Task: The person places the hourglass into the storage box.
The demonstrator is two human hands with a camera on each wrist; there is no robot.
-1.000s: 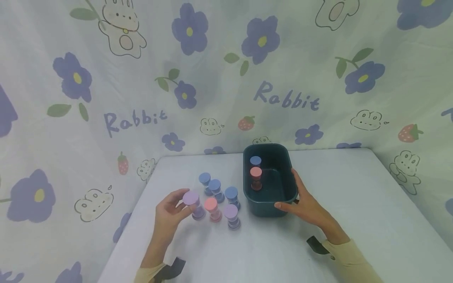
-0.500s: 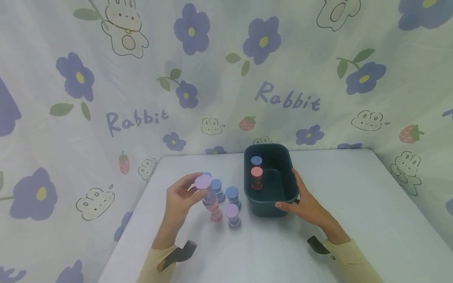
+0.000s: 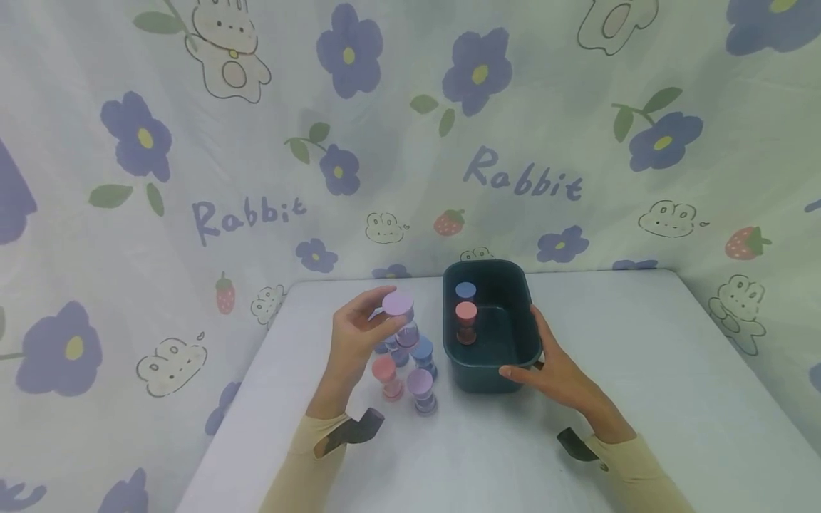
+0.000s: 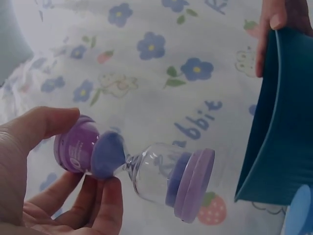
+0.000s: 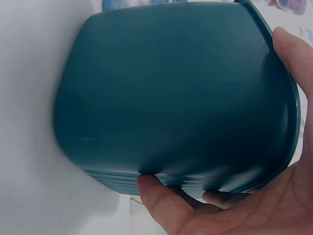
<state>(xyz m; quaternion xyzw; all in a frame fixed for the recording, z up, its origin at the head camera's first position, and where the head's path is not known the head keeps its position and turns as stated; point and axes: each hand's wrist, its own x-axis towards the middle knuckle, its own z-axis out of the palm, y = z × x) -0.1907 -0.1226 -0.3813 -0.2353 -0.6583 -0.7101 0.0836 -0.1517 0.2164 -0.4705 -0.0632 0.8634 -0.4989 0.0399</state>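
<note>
My left hand (image 3: 356,329) pinches a purple hourglass (image 3: 399,305) by its top cap and holds it off the table. In the left wrist view, thumb and fingertips meet the purple cap, with violet sand in the near bulb. My right hand (image 3: 559,377) grips the near right corner of a dark teal bin (image 3: 484,382), thumb on the rim and fingers along the side. Inside the bin, a pink hourglass (image 3: 466,313) and a blue hourglass (image 3: 465,291) stand along its left wall. Below the left hand stand a pink hourglass (image 3: 386,372), a purple hourglass (image 3: 420,386) and a blue hourglass (image 3: 423,349).
More blue hourglasses (image 3: 398,356) are partly hidden behind the left hand and the held hourglass. The white table (image 3: 513,456) meets a hanging cloth (image 3: 410,185) printed with flowers and rabbits just behind the bin.
My left hand has lifted the purple hourglass and carried it right and away from me, over the blue hourglasses and closer to the bin. The right hand and bin stay put.
</note>
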